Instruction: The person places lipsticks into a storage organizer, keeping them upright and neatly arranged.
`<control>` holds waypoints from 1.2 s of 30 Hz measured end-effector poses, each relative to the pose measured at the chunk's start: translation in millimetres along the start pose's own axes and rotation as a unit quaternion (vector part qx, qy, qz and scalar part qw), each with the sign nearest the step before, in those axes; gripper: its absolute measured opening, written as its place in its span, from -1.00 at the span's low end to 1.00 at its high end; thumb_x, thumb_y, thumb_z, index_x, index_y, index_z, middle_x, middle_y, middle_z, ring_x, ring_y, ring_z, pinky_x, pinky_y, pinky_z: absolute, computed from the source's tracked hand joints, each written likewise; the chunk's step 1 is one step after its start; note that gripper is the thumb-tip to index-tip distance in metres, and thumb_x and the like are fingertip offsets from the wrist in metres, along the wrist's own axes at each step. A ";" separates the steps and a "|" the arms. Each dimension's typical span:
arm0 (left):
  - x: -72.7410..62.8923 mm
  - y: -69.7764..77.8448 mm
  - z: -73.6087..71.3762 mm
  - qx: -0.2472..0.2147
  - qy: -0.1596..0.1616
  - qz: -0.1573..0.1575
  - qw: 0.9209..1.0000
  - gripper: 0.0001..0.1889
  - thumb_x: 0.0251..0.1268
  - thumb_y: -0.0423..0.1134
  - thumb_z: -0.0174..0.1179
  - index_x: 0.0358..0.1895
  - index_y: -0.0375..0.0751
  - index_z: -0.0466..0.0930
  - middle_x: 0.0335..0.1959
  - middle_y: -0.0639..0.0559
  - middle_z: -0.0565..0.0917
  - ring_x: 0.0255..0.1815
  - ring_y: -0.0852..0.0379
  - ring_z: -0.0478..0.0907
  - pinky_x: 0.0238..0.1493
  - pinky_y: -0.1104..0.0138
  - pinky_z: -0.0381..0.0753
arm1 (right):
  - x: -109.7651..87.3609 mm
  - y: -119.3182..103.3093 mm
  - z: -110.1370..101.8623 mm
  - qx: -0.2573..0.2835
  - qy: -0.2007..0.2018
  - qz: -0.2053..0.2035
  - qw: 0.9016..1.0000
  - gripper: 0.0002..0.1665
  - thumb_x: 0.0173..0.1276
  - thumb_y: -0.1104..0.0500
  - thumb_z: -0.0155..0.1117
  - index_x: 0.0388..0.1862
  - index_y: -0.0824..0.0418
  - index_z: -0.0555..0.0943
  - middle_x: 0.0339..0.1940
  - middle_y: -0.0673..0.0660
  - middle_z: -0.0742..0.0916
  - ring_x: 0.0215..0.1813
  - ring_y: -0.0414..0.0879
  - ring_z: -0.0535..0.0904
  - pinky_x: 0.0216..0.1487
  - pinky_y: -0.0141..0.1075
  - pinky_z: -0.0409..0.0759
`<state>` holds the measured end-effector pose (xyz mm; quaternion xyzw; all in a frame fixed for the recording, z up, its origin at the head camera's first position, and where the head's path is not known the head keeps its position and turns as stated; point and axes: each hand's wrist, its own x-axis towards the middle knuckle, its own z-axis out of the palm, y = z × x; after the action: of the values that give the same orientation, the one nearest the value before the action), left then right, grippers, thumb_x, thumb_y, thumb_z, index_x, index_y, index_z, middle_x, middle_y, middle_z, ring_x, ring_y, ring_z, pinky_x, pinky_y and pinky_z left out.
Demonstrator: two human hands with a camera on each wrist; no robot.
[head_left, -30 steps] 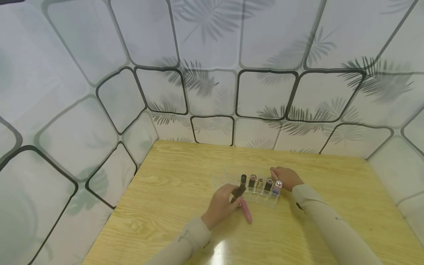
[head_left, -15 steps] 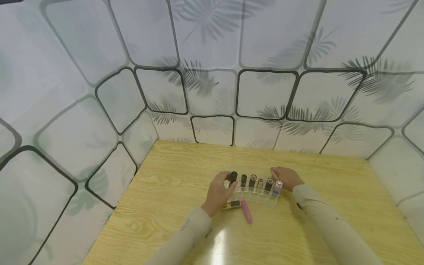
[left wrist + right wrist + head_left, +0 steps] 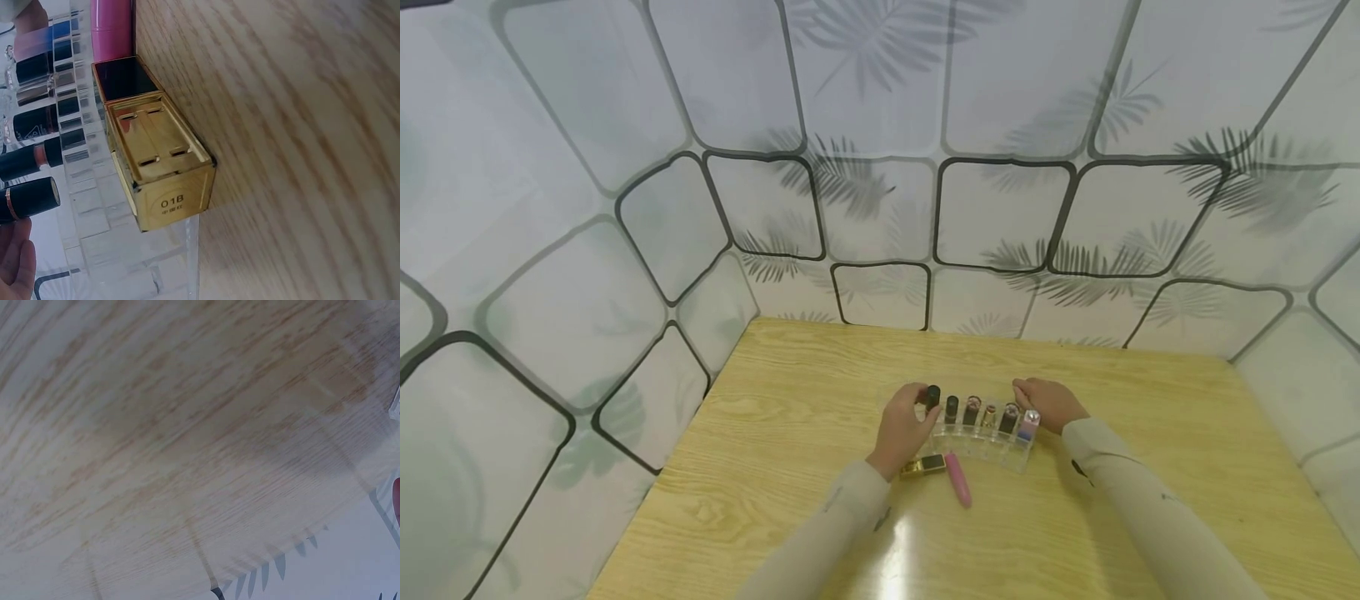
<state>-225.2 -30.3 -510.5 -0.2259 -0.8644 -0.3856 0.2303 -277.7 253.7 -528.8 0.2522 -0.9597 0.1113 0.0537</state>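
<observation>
My left hand (image 3: 901, 429) pinches a black lipstick tube (image 3: 933, 396) between thumb and fingers, over the left part of a clear lipstick holder (image 3: 1017, 458). A thin gold ring shows round this tube (image 3: 32, 197) in the left wrist view, beside the holder's slots. My right hand (image 3: 1052, 404) grips the holder's back right corner with curled fingers, partly hidden. Several lipsticks stand in the row, among them a black one (image 3: 952, 408), a small gold one (image 3: 988, 415) and a pink and blue one (image 3: 1028, 425).
In front of the holder, a gold and black lipstick (image 3: 922, 466) marked "01B" lies on the wooden table (image 3: 790, 400). A pink tube (image 3: 958, 479) lies against its black end. Patterned white cloth (image 3: 880, 208) rises behind the table and on the left.
My left hand has moved left and back with the black tube, uncovering the gold and black lipstick. Another black lipstick stands exposed in the row. My right hand stays in place.
</observation>
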 end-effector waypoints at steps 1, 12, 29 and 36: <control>0.0 -0.3 0.9 0.001 0.000 -0.001 1.000 -0.74 0.11 -0.31 0.30 -0.14 -0.28 0.53 -0.28 -0.04 0.65 -0.24 0.13 0.61 -0.12 0.38 0.61 | 0.0 -0.1 0.0 0.000 0.000 0.001 1.000 -0.70 0.45 0.17 -0.15 -0.54 0.10 0.24 -0.69 -0.04 0.30 -0.62 -0.20 0.16 -0.50 -0.33 0.18; -3.5 -1.8 8.9 0.014 -0.006 -0.021 1.000 -0.72 0.09 -0.30 0.31 -0.13 -0.28 0.52 -0.28 -0.04 0.65 -0.25 0.13 0.61 -0.13 0.39 0.61 | -0.8 -2.1 -0.6 -0.016 0.013 -0.007 1.000 -0.72 0.43 0.18 -0.13 -0.53 0.10 0.27 -0.70 -0.04 0.32 -0.62 -0.20 0.18 -0.49 -0.32 0.19; -7.8 -3.8 14.4 0.101 0.010 -0.016 0.995 -0.70 0.00 -0.21 0.38 -0.21 -0.27 0.60 -0.36 0.00 0.70 -0.38 0.18 0.63 -0.30 0.45 0.59 | -1.6 -3.6 -1.0 -0.013 0.005 -0.004 1.000 -0.72 0.44 0.20 -0.15 -0.53 0.11 0.22 -0.70 -0.04 0.28 -0.61 -0.21 0.13 -0.49 -0.33 0.16; -7.3 -3.8 14.8 0.161 0.015 -0.028 0.986 -0.71 -0.04 -0.12 0.41 -0.26 -0.17 0.64 -0.43 0.07 0.71 -0.44 0.20 0.61 -0.35 0.42 0.56 | -1.6 -3.7 -0.9 -0.014 -0.002 -0.004 1.000 -0.73 0.45 0.18 -0.15 -0.52 0.11 0.24 -0.69 -0.03 0.30 -0.61 -0.20 0.15 -0.48 -0.32 0.17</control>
<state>-224.9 -22.7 -525.6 -0.1556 -0.9177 -0.2514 0.2654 -274.4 251.5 -527.5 0.2552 -0.9604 0.0967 0.0559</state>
